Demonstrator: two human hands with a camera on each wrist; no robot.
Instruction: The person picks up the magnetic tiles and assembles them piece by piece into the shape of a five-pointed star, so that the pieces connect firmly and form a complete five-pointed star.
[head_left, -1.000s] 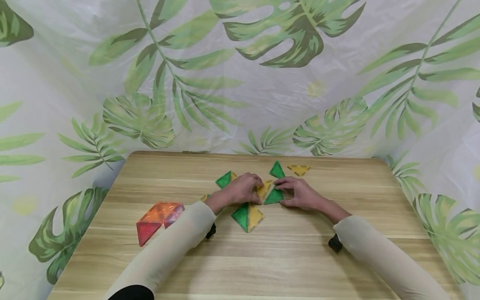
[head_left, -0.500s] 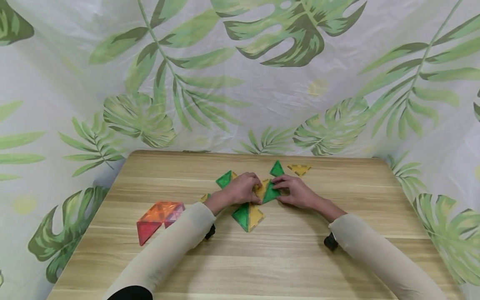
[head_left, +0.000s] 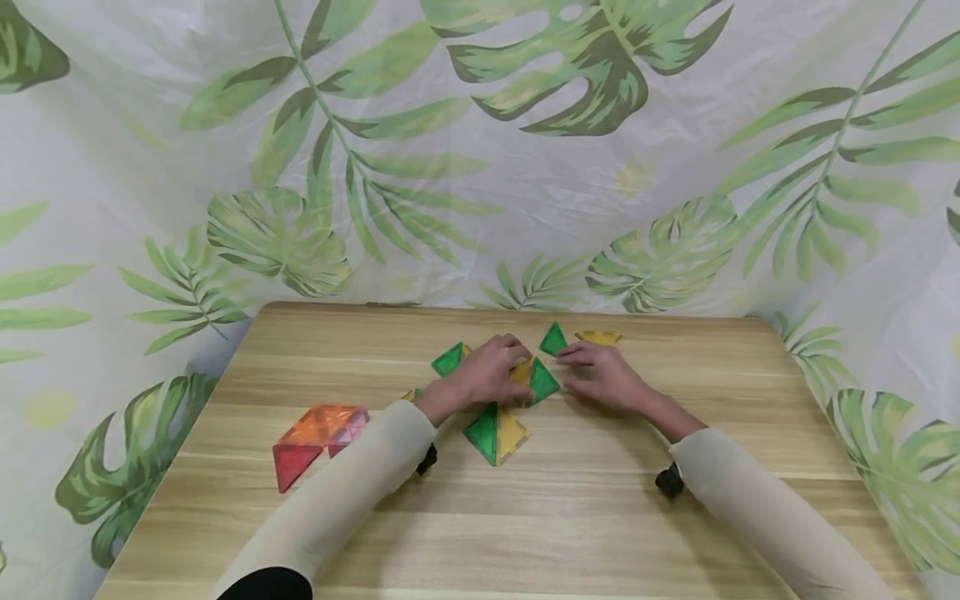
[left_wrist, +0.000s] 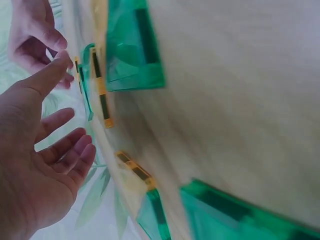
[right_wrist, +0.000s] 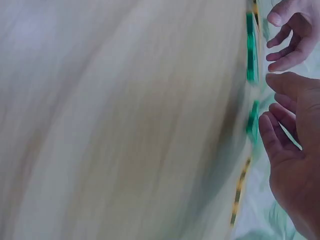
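My left hand is over the middle of the table, fingers loosely bent at a yellow triangular magnetic tile, partly hidden. A green triangular tile lies edge to edge with it on the right. In the left wrist view the left hand has its fingers spread and relaxed. My right hand is just right of that pair, its fingertips near another green triangle farther back. In the right wrist view the right hand has nothing between its loosely bent fingers.
A yellow triangle lies behind the right hand. A green triangle and a yellow triangle sit joined in front of the left hand. Another green tile lies behind the left wrist. Orange, red and purple tiles lie left, beside the left sleeve.
The right hand has slid the green triangle left against the yellow one, then let go and shifted right and back. The left hand has moved slightly right.
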